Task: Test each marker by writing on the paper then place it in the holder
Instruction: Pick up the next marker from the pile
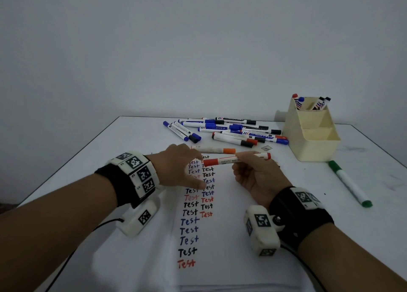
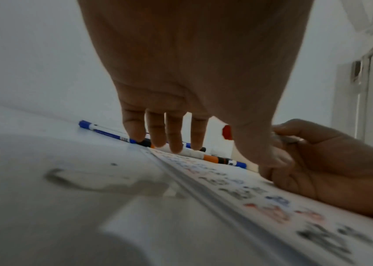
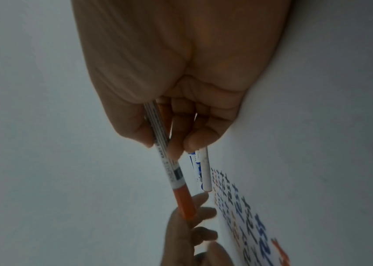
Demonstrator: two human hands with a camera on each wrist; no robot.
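My right hand [image 1: 243, 165] pinches a white marker [image 1: 236, 159] with red ends and holds it level above the paper [image 1: 231, 236]. Its red cap [image 1: 211, 162] points left. My left hand [image 1: 196, 168] hovers at that cap with its fingers straight and spread, holding nothing. In the right wrist view the red cap [image 3: 184, 205] reaches the left fingers [image 3: 200, 212]. The paper carries two columns of "Test" in black, blue and red. The cream holder [image 1: 312, 137] stands at the back right with several markers in its rear compartment.
A pile of blue, black and red markers [image 1: 231, 129] lies behind the paper. An orange-capped marker [image 1: 217, 150] rests along the paper's top edge. A green marker [image 1: 350, 185] lies to the right, in front of the holder. The table's edges run left and right.
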